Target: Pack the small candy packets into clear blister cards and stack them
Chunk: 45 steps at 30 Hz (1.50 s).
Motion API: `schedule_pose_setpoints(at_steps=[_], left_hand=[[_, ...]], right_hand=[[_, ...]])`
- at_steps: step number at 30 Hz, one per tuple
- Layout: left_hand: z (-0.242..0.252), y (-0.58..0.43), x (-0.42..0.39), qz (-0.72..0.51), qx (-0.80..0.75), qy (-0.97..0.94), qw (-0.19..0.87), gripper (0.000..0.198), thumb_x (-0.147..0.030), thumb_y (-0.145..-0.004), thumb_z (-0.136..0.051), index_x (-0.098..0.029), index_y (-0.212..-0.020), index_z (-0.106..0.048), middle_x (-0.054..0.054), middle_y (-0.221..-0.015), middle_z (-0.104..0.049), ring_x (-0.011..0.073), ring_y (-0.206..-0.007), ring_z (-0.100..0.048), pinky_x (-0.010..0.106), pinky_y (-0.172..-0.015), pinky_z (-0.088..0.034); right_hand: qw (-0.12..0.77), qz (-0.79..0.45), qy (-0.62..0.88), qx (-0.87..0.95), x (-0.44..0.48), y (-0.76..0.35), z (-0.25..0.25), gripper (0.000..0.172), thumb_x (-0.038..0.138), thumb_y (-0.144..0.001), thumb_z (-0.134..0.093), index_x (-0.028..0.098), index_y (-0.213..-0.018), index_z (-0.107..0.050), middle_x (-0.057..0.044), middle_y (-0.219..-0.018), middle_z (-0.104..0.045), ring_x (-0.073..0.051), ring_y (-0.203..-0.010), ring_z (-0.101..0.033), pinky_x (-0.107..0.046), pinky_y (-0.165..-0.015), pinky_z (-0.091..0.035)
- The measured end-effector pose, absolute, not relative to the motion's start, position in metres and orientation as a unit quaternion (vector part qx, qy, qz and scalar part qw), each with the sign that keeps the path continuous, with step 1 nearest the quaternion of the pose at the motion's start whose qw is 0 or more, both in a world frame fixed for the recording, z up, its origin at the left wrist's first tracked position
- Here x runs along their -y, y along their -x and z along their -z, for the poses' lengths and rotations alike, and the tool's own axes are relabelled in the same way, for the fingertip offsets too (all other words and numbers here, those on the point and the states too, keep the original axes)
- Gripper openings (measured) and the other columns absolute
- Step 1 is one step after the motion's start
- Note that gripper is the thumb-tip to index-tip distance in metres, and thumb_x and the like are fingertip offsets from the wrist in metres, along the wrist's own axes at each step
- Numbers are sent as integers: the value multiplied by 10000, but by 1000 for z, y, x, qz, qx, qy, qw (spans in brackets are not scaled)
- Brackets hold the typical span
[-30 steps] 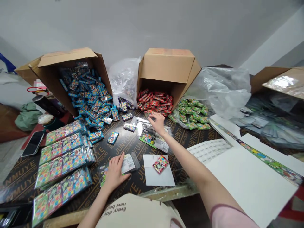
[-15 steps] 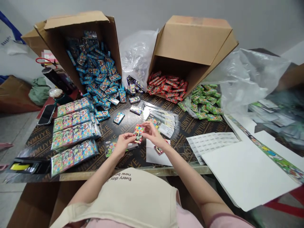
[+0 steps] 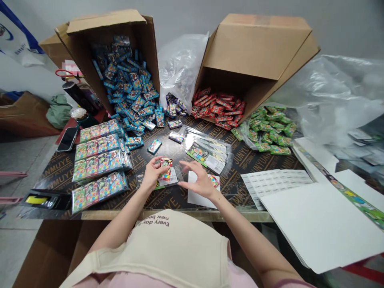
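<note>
My left hand point(image 3: 152, 174) pinches a small red candy packet point(image 3: 165, 168) upright just above a clear printed bag point(image 3: 168, 181) lying on the table. My right hand point(image 3: 198, 183) hovers beside it with fingers spread and nothing in them, over a white card point(image 3: 196, 197). Another red packet point(image 3: 213, 181) lies on that card, partly behind my right hand. A stack of clear printed bags point(image 3: 207, 151) lies just beyond my hands.
A tipped box spills blue packets point(image 3: 132, 96); another tipped box point(image 3: 255, 48) holds red packets point(image 3: 219, 109). Green packets point(image 3: 268, 129) lie at the right, filled bags point(image 3: 97, 168) at the left, with a phone point(image 3: 67, 139). White sheets point(image 3: 318, 224) and a label sheet point(image 3: 274, 182) cover the right side.
A second ago my right hand reached far to the red pile; it brought a red packet back to both hands. Now my left hand holds it alone and my right hand has let go.
</note>
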State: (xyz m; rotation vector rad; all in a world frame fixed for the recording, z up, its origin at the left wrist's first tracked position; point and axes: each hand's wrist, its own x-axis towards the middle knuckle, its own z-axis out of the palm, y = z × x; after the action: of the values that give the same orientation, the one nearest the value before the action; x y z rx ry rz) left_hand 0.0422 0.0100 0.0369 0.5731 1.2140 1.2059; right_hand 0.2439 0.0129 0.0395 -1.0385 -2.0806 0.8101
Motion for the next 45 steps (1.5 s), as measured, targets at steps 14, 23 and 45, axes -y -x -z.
schedule_pose_setpoints(at_steps=[14, 23, 45], left_hand=[[-8, -26, 9, -326, -587, -644, 368, 814, -488, -622, -765, -208, -1324, -462, 126, -1183, -610, 301, -1134, -548, 480, -1003, -376], [8, -6, 23, -175, -552, -788, 211, 1133, -337, -614, -769, -225, -1499, -70, 106, -1218, -530, 304, -1156, -492, 536, -1085, -236], [36, 0, 17, -168, -536, -819, 115, 782, -440, -751, -631, -189, -1431, -337, 140, -1206, -543, 323, -1111, -494, 498, -974, -378]], right_hand=[[320, -180, 440, 820, -21, -248, -23, 694, 354, -631, -683, 253, -1277, -450, -95, -1177, -591, -316, -1118, -523, -487, -1015, -273], [238, -240, 415, 845, -14, -263, -4, 749, 343, -672, -721, 222, -1333, -392, -114, -1286, -565, -297, -1184, -508, -500, -1065, -185], [240, 18, 818, 522, -127, -401, -8, 755, 171, -730, -640, 192, -1427, -352, -204, -1543, -183, -365, -1401, -173, -539, -1051, -199]])
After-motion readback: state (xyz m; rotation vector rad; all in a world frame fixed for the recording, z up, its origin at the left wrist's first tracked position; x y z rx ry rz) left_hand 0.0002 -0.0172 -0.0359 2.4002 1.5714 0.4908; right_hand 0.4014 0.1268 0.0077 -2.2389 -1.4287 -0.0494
